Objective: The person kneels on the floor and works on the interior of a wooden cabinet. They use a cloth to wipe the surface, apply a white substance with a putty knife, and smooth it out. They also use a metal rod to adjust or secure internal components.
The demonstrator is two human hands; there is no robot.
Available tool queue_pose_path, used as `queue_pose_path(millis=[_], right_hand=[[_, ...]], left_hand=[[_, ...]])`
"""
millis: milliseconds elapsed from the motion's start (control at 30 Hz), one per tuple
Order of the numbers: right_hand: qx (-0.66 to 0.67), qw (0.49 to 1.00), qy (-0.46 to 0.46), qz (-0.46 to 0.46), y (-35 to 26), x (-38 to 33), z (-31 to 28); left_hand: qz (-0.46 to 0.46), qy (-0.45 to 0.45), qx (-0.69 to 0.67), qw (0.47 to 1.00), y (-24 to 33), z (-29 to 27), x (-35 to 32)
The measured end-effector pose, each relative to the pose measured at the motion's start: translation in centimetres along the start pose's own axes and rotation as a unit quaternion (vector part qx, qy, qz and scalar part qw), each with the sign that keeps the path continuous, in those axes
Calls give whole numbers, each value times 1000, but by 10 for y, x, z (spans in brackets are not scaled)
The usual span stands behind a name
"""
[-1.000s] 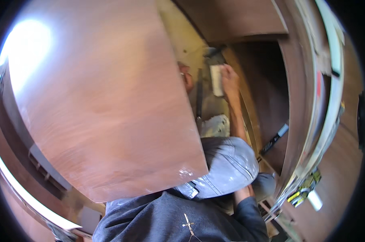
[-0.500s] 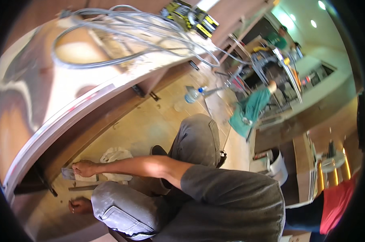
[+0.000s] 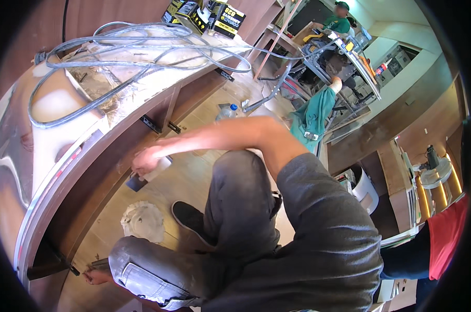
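Note:
My right hand (image 3: 144,160) reaches out to the curved brown counter front (image 3: 105,171) and grips a flat putty knife (image 3: 137,181), its dark blade against the panel. My left hand (image 3: 92,275) rests low on the wooden floor beside my bent knee in grey jeans (image 3: 142,270), fingers spread on the boards, next to a small dark tool (image 3: 103,263). A round whitish board of filler (image 3: 142,221) lies on the floor between both hands, beside my black shoe (image 3: 191,218).
Grey cables (image 3: 121,47) coil on the counter top near yellow-and-black boxes (image 3: 204,15). A water bottle (image 3: 226,111) lies on the floor. Beyond stand a metal saw stand (image 3: 339,57), a teal cloth (image 3: 313,112), a white bucket (image 3: 363,190), a person in green (image 3: 339,22) and a person in red (image 3: 446,234).
My view swung from a brown panel to the counter and floor. The right hand rose from the floor by the filler up to the counter front.

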State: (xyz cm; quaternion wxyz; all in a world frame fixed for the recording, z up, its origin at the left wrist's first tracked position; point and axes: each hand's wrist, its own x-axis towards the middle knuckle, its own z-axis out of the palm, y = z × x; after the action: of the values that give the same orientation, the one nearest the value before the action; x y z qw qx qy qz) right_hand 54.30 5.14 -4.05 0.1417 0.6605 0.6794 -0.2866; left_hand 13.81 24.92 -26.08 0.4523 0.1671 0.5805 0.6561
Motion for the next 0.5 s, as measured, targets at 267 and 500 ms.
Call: queue_pose_path(millis=[267,500], right_hand=[[124,990,-8,-70,-9,16,33],[220,974,-6,-44,-42,8,2]], left_hand=[[-206,-325,-307,870,-12,-9,46],[-157,-212,-247,932,43,16,23]])
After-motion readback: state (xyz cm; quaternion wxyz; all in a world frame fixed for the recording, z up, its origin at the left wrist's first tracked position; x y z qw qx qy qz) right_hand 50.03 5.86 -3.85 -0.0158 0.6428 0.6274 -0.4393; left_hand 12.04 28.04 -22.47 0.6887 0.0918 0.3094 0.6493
